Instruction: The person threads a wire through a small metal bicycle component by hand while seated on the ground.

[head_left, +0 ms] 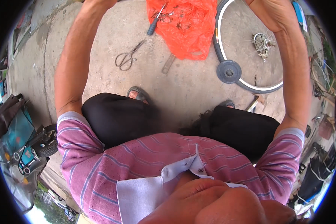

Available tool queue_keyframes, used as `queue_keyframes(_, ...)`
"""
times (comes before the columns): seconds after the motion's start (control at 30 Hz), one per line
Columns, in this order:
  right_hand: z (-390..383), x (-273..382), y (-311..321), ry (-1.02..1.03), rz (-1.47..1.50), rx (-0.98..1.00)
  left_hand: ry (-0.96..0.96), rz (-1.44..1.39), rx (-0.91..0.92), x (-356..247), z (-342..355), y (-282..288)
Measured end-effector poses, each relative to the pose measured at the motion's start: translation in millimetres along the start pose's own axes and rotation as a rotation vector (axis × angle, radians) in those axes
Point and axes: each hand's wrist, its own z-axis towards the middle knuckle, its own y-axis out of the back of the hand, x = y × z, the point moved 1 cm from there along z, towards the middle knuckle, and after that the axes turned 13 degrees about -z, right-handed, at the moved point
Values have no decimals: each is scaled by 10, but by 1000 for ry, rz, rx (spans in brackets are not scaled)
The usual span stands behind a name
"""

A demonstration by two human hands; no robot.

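Note:
Both my arms reach up past the top edge. My left hand (102, 3) shows only its wrist end; its fingers are out of the picture. My right hand (268, 14) is over the right side of a bicycle wheel (221, 50), its fingers also cut off. Whether either holds anything is hidden. The wheel lies flat, with a white rim, dark tyre and silver hub (264, 43). On its near left edge rests a round black disc (229, 71). Between my arms lies an orange-red plastic bag (196, 33) with small metal bits and a screwdriver (152, 28) partly on it.
Scissors (125, 61) and a flat metal strip (168, 64) lie on the concrete floor. A hammer-like tool (254, 102) is beside my right knee. At far left, a small black wheel (46, 142) stands among bagged goods; a black bag (313, 179) lies at far right.

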Motion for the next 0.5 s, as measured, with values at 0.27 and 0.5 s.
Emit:
queue_keyframes(0.27,-329,-381,307,-169,-27,21,600,403,280,1972,-339,171)
queue_keyframes(0.5,-424,-728,494,-240,76,-82,952,618,374,2636,-422,267)
